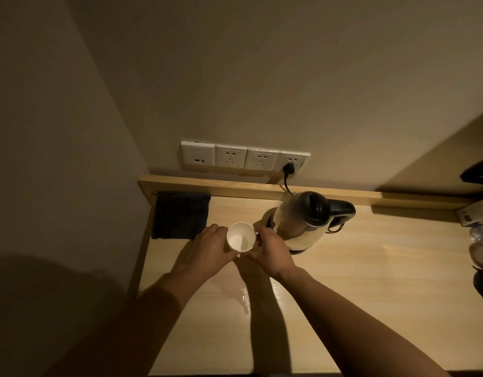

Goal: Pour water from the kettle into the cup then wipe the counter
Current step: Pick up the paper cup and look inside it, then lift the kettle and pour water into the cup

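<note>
White paper cup (240,237) sits between your hands on the pale wood desk (370,268), just left of the kettle (302,219). Your left hand (205,253) and right hand (273,254) cup its sides, fingers (258,235) loosely curled against it.

White paper cup (241,237): upright, mouth open, interior pale, held between the left hand (205,251) and the right hand (271,253). Kettle (302,221): cream body, black lid shut, black handle pointing away from the hands, standing just beyond the right hand. Dark folded cloth (180,214): flat on the wooden counter (370,268), beyond the left hand. Small wet patch (241,297): glistening between the forearms.
</note>
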`<state>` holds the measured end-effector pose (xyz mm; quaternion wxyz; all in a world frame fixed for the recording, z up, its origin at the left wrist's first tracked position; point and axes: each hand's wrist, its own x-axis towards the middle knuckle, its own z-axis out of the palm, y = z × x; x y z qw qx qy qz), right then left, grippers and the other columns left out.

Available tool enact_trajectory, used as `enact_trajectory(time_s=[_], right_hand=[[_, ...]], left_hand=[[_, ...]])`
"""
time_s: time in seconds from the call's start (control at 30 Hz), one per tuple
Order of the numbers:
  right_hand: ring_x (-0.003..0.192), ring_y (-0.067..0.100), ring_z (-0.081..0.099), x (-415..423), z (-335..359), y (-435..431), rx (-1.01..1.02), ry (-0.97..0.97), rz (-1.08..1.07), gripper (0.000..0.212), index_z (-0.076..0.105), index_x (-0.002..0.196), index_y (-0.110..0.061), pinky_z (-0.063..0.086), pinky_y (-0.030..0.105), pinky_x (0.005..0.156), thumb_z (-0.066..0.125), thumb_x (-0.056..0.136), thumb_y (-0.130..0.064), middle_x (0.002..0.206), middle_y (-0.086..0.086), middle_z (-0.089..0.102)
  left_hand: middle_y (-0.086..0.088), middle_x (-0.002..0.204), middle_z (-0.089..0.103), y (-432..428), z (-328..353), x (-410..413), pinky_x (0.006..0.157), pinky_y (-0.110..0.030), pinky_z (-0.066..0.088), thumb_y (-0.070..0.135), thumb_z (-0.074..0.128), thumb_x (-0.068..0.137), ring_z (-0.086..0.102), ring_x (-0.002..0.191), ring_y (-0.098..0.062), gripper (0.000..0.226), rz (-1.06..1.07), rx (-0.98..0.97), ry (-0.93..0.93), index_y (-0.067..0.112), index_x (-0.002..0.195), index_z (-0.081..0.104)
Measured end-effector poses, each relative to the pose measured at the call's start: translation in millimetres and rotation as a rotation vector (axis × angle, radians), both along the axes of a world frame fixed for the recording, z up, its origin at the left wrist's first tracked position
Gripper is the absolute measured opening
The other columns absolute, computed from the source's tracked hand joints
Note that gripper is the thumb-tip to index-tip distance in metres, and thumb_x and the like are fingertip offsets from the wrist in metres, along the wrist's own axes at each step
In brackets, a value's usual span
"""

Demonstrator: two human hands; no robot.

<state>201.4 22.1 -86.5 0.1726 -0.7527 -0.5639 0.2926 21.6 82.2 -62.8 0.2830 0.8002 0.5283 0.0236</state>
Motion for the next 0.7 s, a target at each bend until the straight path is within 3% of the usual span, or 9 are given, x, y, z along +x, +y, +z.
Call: enact_trajectory(time_s=[0.13,0.23,0.47,0.7], right_hand=[[0.104,0.015,0.059,0.4,0.1,-4.9,0.002,-0.006,-0.009,0.074,0.051,0.144,-0.017,0.05,0.028,0.084,0.087,0.082,-0.034,0.129,0.007,0.063],[0.111,0.018,0.061,3.3,7.5,-17.0,0.008,0.009,-0.03,0.078,0.047,0.15,-0.017,0.053,0.03,0.09,0.085,0.084,-0.034,0.133,0.007,0.062],[0.107,0.002,0.056,31.5,66.0,-46.6,0.14,0.043,0.003,0.057,0.054,0.142,-0.022,0.046,0.01,0.085,0.074,0.093,-0.044,0.13,-0.004,0.062],[0.107,0.004,0.06,116.7,125.2,-38.3,0.293,-0.055,-0.042,0.056,0.06,0.135,-0.025,0.054,0.025,0.09,0.072,0.089,-0.055,0.121,-0.014,0.061]], left_hand=[[0.002,0.125,0.063,-0.4,-5.4,-6.8,0.086,-0.031,0.053,0.053,0.079,0.082,0.059,0.111,-0.016,0.058,0.005,0.015,0.012,0.025,0.13,0.06],[0.002,0.133,0.06,-3.3,-5.1,-16.3,0.092,-0.032,0.052,0.056,0.08,0.081,0.058,0.119,-0.018,0.069,0.047,0.013,0.016,0.024,0.137,0.056],[0.0,0.145,0.052,-14.4,35.5,-2.0,0.097,-0.037,0.053,0.046,0.082,0.083,0.054,0.126,-0.018,0.079,0.142,-0.025,-0.213,0.022,0.15,0.047],[0.005,0.149,0.05,-41.1,60.8,73.1,0.101,-0.033,0.049,0.046,0.078,0.087,0.052,0.131,-0.015,0.076,0.177,-0.082,-0.38,0.026,0.151,0.044]])
